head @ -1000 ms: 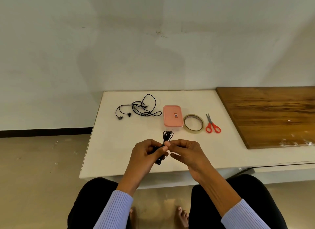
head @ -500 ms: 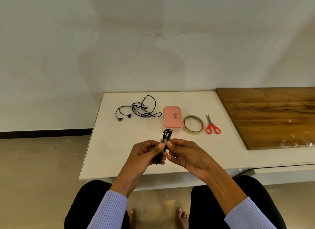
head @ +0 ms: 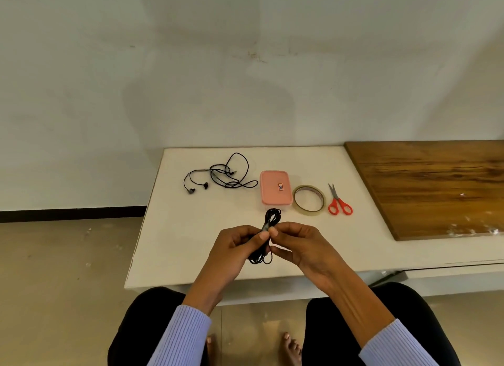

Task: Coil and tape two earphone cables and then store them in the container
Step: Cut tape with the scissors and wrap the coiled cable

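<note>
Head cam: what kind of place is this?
Probably a plain room at home or a makeshift workspace, not a workshop. A low white table stands against a bare, scuffed wall, a loose wooden board lies on the table, and the seated person's bare feet rest on a tiled floor.

Coiled black earphone cable (head: pixel 271 220) over table edge; loose cable (head: pixel 223 174) beside closed pink container (head: pixel 274 187).
</note>
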